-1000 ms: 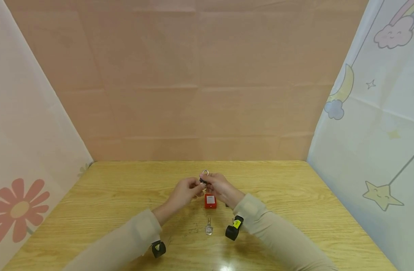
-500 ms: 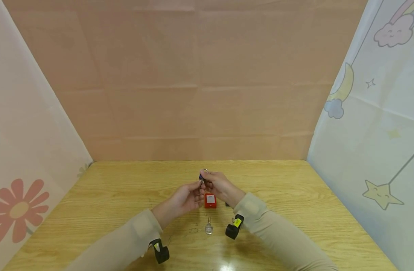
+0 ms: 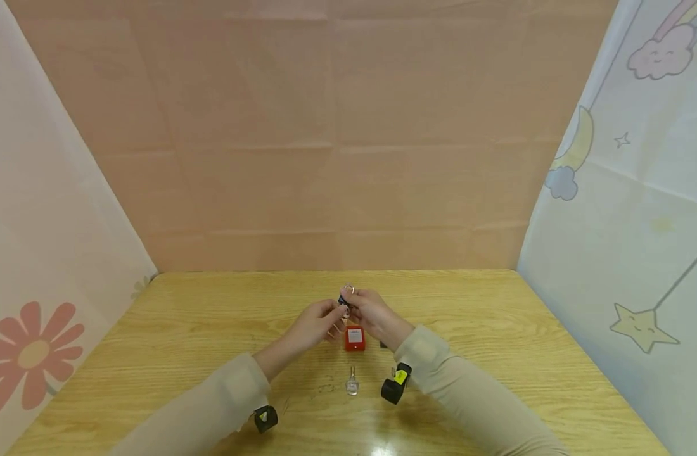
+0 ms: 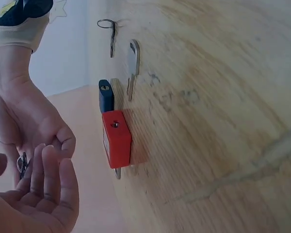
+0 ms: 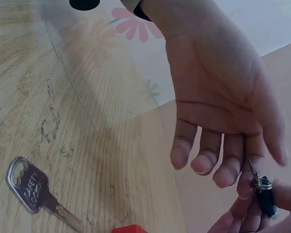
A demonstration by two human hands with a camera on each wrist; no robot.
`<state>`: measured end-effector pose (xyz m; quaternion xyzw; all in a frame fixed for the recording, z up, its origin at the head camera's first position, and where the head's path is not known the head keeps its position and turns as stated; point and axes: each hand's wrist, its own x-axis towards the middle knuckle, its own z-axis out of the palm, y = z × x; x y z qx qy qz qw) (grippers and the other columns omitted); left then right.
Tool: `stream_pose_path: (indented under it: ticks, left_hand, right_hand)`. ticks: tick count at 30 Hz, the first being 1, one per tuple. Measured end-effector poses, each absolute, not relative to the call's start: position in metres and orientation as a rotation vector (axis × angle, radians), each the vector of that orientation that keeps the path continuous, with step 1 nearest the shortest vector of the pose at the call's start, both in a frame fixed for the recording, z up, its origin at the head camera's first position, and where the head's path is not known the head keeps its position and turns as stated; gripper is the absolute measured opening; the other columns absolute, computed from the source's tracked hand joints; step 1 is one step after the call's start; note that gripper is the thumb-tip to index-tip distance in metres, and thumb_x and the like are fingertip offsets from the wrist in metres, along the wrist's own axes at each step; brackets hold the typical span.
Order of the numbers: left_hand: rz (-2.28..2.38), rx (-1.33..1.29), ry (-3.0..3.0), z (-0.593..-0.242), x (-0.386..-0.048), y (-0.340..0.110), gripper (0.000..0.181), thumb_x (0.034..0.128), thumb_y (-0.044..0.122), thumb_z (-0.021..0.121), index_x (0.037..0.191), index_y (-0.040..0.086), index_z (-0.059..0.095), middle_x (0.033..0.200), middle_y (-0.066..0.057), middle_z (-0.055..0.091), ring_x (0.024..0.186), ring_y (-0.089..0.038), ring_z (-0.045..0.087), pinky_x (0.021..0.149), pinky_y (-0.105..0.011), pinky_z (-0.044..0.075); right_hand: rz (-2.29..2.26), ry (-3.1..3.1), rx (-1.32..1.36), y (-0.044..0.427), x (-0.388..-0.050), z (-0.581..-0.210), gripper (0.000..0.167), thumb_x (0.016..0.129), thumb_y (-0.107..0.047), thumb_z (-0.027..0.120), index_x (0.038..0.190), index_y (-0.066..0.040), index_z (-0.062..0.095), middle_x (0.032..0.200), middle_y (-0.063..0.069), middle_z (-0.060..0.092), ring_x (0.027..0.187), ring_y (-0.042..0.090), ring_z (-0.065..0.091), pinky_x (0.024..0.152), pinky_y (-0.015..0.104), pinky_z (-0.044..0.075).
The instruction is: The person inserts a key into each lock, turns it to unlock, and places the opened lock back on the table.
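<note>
We see the left hand [image 3: 310, 325] rise back to the shiny ring [image 5: 264, 183], fingers loose and thumb apart, while the right hand [image 3: 377, 312] pinches the dark lock [image 5: 266, 201] just beside those fingertips, so 2 hands seem to share the work.

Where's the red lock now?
In the head view, the red lock is on the table, pictured below the left hand and right hand, above a key, with the blue lock to its right.
</note>
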<state>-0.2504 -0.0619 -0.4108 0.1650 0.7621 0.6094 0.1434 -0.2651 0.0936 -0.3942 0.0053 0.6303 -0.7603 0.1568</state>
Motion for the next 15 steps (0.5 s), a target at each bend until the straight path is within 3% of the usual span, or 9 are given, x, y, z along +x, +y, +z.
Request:
stream_pose_path:
  ticks: [6,15]
  left_hand:
    - [1.834,0.410,2.111,-0.4116,-0.2529,-0.0605,0.025,0.1030,0.017,0.047,0.094,-0.003,0.058,0.078,-0.002,0.060,0.070,-0.015,0.060,0.071,-0.039,0.056]
    - [2.072,0.134,1.651,-0.4072,-0.2447,-0.0604,0.022,0.1054,0.021,0.039,0.097,0.008,0.055,0.079,0.004,0.056,0.071,-0.009,0.052,0.078,-0.030,0.048]
  right_hand:
    - [-2.167,1.820,-0.006,0.0926,-0.2644,-0.3963,0.024,0.102,-0.021,0.050,0.087,-0.006,0.061,0.071,-0.005,0.060,0.063,0.006,0.052,0.065,0.020,0.044]
    - [-2.137,1.847,-0.006,0.0907,-0.2634,-0.3936,0.026,0.102,-0.023,0.050,0.082,-0.011,0.060,0.071,-0.004,0.057,0.064,0.009,0.046,0.066,0.023,0.039]
